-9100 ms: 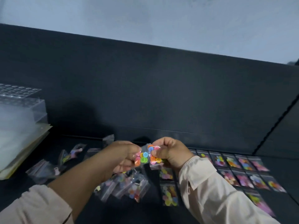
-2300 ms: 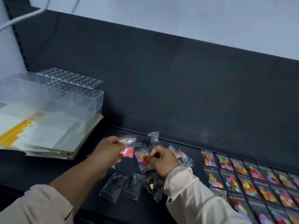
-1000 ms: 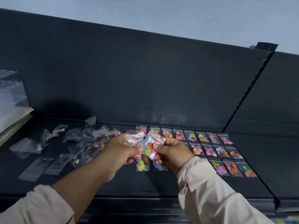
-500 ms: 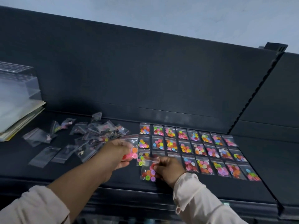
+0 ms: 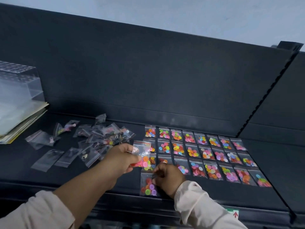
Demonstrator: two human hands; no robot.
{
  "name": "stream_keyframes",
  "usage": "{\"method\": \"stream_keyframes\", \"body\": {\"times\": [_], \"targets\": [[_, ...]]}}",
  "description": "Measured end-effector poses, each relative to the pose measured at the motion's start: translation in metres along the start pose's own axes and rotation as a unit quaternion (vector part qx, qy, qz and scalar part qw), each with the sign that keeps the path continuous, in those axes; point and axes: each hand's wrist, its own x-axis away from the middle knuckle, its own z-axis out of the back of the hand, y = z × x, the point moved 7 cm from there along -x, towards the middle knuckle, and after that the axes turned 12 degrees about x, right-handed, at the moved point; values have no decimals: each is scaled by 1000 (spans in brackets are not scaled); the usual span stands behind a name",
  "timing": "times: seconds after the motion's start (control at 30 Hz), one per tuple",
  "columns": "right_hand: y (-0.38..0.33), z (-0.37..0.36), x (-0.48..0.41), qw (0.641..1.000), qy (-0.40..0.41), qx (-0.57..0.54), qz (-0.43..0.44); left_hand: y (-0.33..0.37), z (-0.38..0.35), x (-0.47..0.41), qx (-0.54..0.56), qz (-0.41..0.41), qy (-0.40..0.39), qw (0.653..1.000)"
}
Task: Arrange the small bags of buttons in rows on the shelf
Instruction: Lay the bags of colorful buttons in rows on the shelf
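Small clear bags of coloured buttons lie in three rows (image 5: 203, 152) on the dark shelf (image 5: 272, 192). My left hand (image 5: 120, 158) holds one bag of pink and orange buttons (image 5: 142, 153) up above the rows' left end. My right hand (image 5: 167, 177) pinches the top right corner of another bag of red, purple and green buttons (image 5: 148, 185), which lies flat on the shelf at the left end of a fourth row near the front edge.
A loose heap of bags (image 5: 102, 139) lies left of the rows, with scattered bags (image 5: 47, 159) further left. A clear plastic box (image 5: 18, 86) sits on stacked papers (image 5: 21, 121) at the far left. The shelf's back panel (image 5: 148, 76) rises behind.
My right hand has laid its bag flat on the shelf below the third row. My left hand still holds its bag, slightly higher and to the right.
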Motion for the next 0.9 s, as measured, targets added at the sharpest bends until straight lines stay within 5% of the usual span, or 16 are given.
{"method": "stream_keyframes", "body": {"times": [0.17, 0.3, 0.43, 0.6, 0.73, 0.9], "targets": [[5, 23, 9, 998, 42, -34, -22, 2, -11, 1, -7, -11, -24, 1000], [-7, 49, 16, 939, 19, -342, -20, 3, -27, 4, 5, -14, -53, 998], [-9, 51, 14, 917, -6, -398, -14, 2, -48, 11, 4, -30, -108, 994], [22, 42, 21, 945, -17, -317, -78, -4, -42, 7, -175, -112, -73, 975], [42, 26, 22, 988, -4, -109, -107, -18, -40, 10, -360, -190, -95, 909], [43, 33, 26, 994, 26, 69, -78, -25, -50, 15, -465, -284, -116, 831]]}}
